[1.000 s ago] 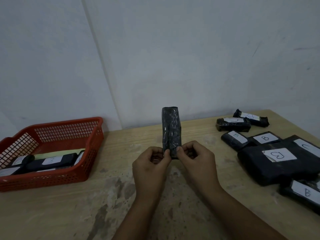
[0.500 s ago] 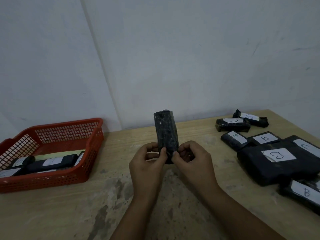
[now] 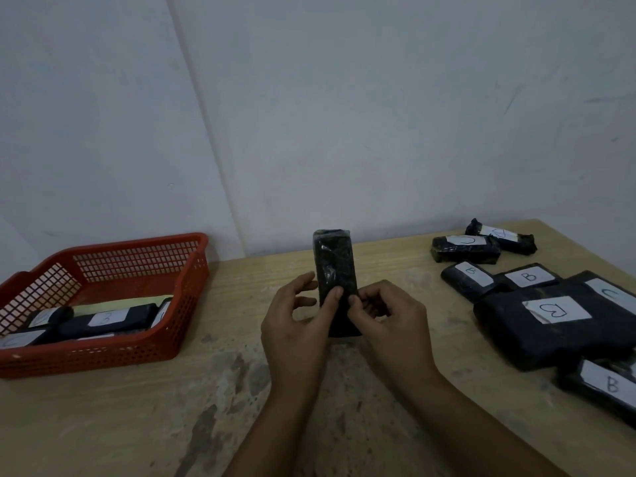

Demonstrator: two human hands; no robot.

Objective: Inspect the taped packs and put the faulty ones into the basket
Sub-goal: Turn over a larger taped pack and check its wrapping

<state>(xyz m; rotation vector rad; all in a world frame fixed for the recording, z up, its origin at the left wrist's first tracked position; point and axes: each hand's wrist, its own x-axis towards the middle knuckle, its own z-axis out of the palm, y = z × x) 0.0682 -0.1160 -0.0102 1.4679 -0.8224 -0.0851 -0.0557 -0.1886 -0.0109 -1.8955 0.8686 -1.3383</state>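
Note:
I hold a black taped pack (image 3: pixel 334 266) upright above the middle of the table. My left hand (image 3: pixel 297 325) pinches its lower part with the thumb on the front, the other fingers spread. My right hand (image 3: pixel 392 321) grips the lower right edge with curled fingers. No label shows on the face turned to me. The red basket (image 3: pixel 144 346) stands at the left with several labelled black packs (image 3: pixel 103 320) inside. More labelled packs (image 3: pixel 550 315) lie at the right of the table.
The wooden table (image 3: pixel 172 425) runs up to a white wall at the back. Two packs (image 3: pixel 481 246) lie near the back right corner. A pack marked B (image 3: pixel 605 387) sits at the right edge.
The pack has sunk lower between my hands and turned slightly. My left fingers have spread away from it, leaving the thumb on its front.

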